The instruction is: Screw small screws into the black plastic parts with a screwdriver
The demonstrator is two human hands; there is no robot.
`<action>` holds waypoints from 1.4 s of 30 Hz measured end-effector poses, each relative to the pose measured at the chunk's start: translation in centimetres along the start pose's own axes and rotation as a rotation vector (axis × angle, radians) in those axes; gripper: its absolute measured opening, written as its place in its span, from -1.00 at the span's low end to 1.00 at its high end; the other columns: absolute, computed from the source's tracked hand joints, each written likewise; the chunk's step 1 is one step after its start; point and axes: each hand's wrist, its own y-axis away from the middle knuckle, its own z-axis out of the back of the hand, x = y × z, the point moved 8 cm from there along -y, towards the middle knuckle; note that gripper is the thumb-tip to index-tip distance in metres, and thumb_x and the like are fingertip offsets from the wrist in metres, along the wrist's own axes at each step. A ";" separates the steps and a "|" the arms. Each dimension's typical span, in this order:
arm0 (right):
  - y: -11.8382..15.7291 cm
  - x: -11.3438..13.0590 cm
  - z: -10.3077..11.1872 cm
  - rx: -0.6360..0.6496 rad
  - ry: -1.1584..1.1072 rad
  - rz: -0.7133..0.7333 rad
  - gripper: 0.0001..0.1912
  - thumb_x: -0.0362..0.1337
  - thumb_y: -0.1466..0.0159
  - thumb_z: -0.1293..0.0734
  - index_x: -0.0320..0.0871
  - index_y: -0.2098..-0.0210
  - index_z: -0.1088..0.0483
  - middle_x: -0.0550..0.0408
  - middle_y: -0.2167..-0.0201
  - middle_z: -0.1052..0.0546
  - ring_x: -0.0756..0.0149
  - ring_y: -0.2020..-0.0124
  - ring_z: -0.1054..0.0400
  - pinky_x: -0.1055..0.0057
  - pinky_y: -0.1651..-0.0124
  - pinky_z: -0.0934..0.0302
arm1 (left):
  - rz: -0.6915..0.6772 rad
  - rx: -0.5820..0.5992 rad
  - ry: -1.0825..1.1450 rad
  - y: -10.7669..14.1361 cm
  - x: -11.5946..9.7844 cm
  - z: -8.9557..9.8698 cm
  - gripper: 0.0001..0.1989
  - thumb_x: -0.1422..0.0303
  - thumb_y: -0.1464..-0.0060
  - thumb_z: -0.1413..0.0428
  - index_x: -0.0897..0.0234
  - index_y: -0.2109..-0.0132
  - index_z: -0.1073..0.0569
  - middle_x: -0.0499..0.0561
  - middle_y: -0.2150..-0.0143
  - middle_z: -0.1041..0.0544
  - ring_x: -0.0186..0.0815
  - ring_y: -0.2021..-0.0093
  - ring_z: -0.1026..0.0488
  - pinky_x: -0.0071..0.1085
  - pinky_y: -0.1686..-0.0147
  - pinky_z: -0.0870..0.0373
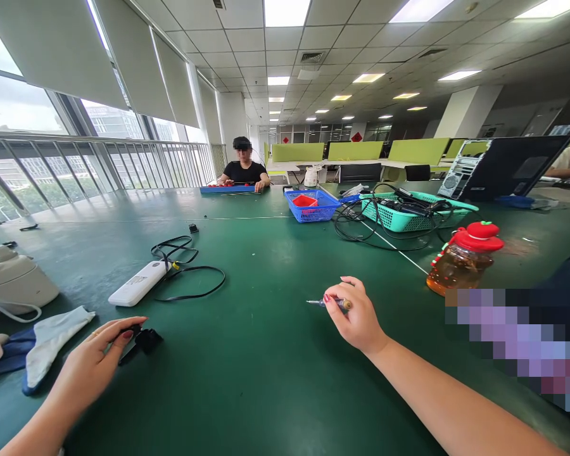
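Note:
A small screwdriver (pixel 317 303), its thin metal tip pointing left, is pinched in my right hand (pixel 354 313) over the middle of the green table. My left hand (pixel 97 358) has thumb and fingers closed on a small black plastic part (pixel 148 341) near the table's front left. That part's exact kind is not clear, and my fingers cover its left side. Beyond my left hand lies a white power strip (pixel 140 283) with a black cable (pixel 197 269) looped next to it. White-and-blue gloves (pixel 59 339) rest left of the same hand.
Several things stand on the green table (pixel 266 386): a blue basket (pixel 312 212) with a red tray, a teal basket (pixel 399 220) of tangled cables, a red-lidded bottle (pixel 463 263) and a white container (pixel 16 278). A person (pixel 244 170) sits at the far end by a blue tray (pixel 228 189).

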 end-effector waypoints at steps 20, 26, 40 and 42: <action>0.0 -0.1 0.0 -0.002 -0.009 -0.006 -0.84 -0.31 -0.30 -0.18 -0.07 0.42 -0.29 0.26 0.58 -0.43 0.39 0.55 -0.28 0.14 -0.08 -0.11 | -0.076 0.162 -0.072 0.1 -0.5 -2.1 -0.61 0.08 -0.12 0.07 -0.05 0.01 -0.52 -0.16 -0.04 -0.55 -0.19 -0.01 -0.50 -0.27 -0.04 -0.41; 0.0 0.0 0.0 -0.001 -0.010 -0.002 -0.85 -0.31 -0.29 -0.19 -0.07 0.42 -0.29 0.26 0.56 -0.45 0.39 0.54 -0.30 0.16 -0.07 -0.11 | -0.104 0.170 -0.077 0.2 -0.8 -2.0 -0.58 0.06 -0.08 0.01 0.00 -0.02 -0.52 -0.10 -0.04 -0.56 -0.16 0.00 -0.51 -0.25 -0.03 -0.42; -0.1 0.2 0.2 -0.015 -0.013 0.008 -0.82 -0.32 -0.30 -0.18 -0.07 0.43 -0.29 0.27 0.59 -0.43 0.41 0.55 -0.28 0.17 -0.06 -0.11 | -0.098 0.167 -0.080 -0.2 1.0 -3.0 -0.48 -0.02 -0.07 0.11 0.07 -0.02 -0.50 0.00 -0.02 -0.55 -0.14 -0.01 -0.50 -0.20 -0.02 -0.43; -0.1 0.2 0.2 -0.018 -0.012 0.007 -0.83 -0.32 -0.30 -0.19 -0.07 0.43 -0.29 0.27 0.59 -0.43 0.41 0.56 -0.28 0.17 -0.07 -0.11 | -0.102 0.172 -0.073 -0.2 1.0 -3.1 -0.47 -0.03 -0.07 0.12 0.09 -0.02 -0.50 0.01 -0.02 -0.55 -0.14 -0.01 -0.50 -0.21 -0.02 -0.43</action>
